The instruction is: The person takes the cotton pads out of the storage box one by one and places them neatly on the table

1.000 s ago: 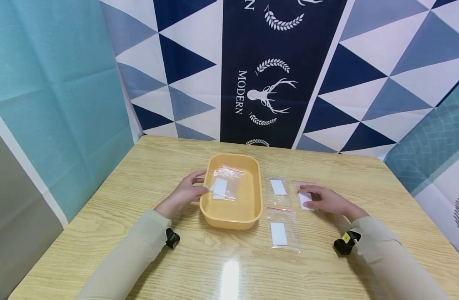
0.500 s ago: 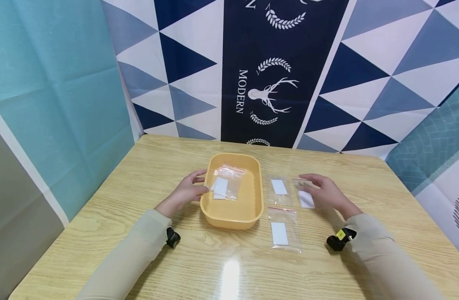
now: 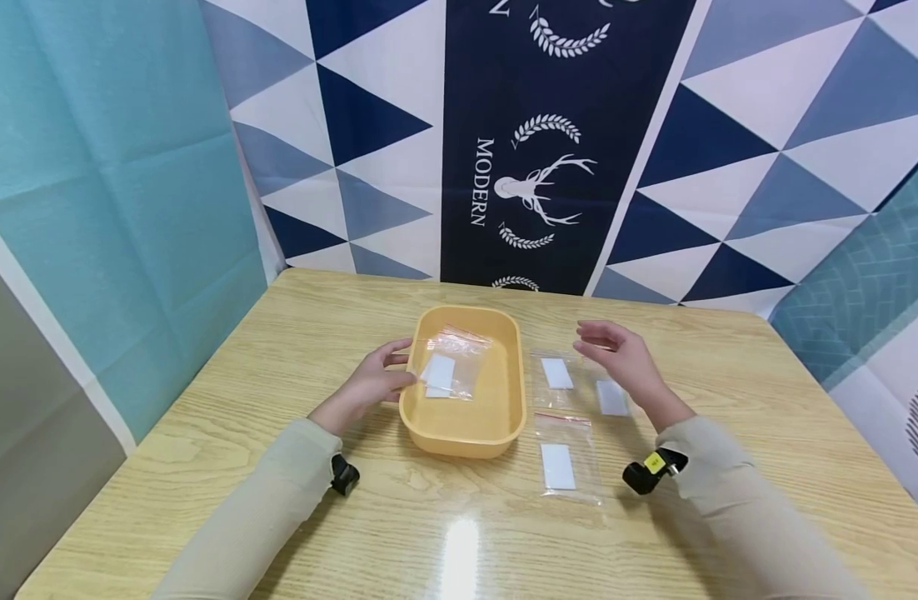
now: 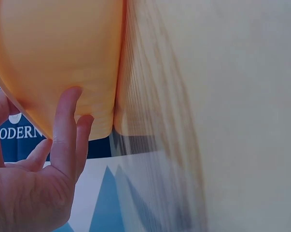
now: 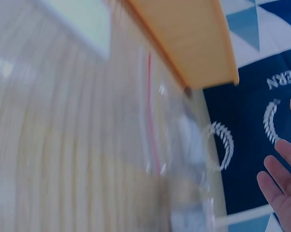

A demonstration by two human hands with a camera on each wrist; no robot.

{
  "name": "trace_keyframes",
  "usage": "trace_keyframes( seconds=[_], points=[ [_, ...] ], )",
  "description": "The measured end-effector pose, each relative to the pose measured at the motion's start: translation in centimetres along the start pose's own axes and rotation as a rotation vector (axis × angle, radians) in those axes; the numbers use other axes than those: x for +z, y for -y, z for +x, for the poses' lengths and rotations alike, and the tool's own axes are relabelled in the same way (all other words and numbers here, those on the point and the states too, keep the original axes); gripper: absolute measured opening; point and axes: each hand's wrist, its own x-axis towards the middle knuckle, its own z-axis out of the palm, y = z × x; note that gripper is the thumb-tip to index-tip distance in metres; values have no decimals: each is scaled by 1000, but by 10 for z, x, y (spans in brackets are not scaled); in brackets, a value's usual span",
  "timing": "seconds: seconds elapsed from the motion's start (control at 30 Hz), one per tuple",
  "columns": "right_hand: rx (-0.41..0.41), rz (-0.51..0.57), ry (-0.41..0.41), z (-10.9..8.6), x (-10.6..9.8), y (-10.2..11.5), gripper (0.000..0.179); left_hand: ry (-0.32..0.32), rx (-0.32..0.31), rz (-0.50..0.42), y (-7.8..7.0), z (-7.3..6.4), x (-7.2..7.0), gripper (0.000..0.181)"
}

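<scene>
My left hand (image 3: 371,385) is at the left side of a yellow plastic bin (image 3: 504,425); in the left wrist view its fairly straight fingers touch the bin's outer wall. Inside the bin lie overlapping clear zip bags (image 3: 470,367) with white cards. My right hand (image 3: 620,357) is raised over the table right of the bin, fingers extended, holding nothing. Beneath and beside it lie a zip bag with a white card (image 3: 613,398) and another zip bag with a card (image 3: 557,374). A third zip bag with a card (image 3: 558,467) lies nearer the front.
The wooden table (image 3: 339,533) reaches back to a patterned cloth (image 3: 519,192) on the wall. Blue-green cloth (image 3: 129,183) hangs at the left. Light glares off the tabletop near the front.
My right hand has let go of the rightmost bag, lifted, and moved left and away from me, uncovering its white card. The left hand and bin have stayed put.
</scene>
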Motion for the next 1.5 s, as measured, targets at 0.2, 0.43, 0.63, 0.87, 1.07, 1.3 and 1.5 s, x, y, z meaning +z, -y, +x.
trace_keyframes(
  seconds=[0.2, 0.43, 0.63, 0.87, 1.07, 1.3, 1.5],
  points=[
    [-8, 45, -20, 6, 14, 21, 55, 24, -10, -16, -6, -4, 0, 69],
    [-24, 77, -12, 13, 32, 42, 48, 33, -1, -3, -24, -21, 4, 67],
    [-41, 129, -17, 20, 43, 55, 46, 33, 0, 2, -24, -21, 4, 67],
    [-49, 171, -21, 29, 57, 66, 44, 22, -9, -15, -5, -4, 0, 68],
    [-69, 211, -16, 35, 69, 73, 43, -11, 9, -1, 0, -1, 0, 66],
    [-104, 262, -35, 42, 80, 80, 42, -8, 14, 4, 0, -1, 0, 65],
    [-72, 275, -30, 48, 91, 89, 43, -7, 7, 10, 2, 1, -1, 66]
  ],
)
